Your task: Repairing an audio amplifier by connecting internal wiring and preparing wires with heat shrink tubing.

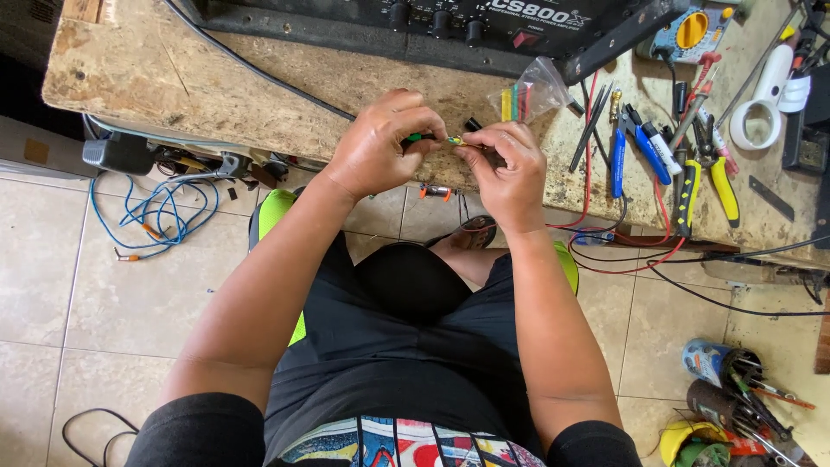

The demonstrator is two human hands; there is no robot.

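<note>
Both hands meet just above the front edge of the workbench (259,82), a worn, scarred slab of chipboard. The left hand (378,145) is closed in a pinch, its fingertips gripping a small green piece (421,137) (too small to say exactly what it is). The right hand (510,169) is likewise curled tight, thumb and forefinger pinching a thin wire with a yellowish tip (456,140), which points toward the green piece; the two parts almost touch between the hands.

Just behind the right hand, a small clear plastic bag (532,91) holding coloured tube pieces lies on the bench. At the back edge sits a black amplifier (450,22) with knobs along its face. Toward the right end of the bench lie blue-handled cutters (641,143), yellow-handled pliers (707,177), a white magnifier (761,108) and a small blue and yellow device (689,33). Red leads (590,173) trail over the front edge there.

Under the left end of the bench a loose blue cable (156,212) curls on the tiled floor (95,285). At the lower right, on the floor, stand tins stuffed with tools (726,380).
</note>
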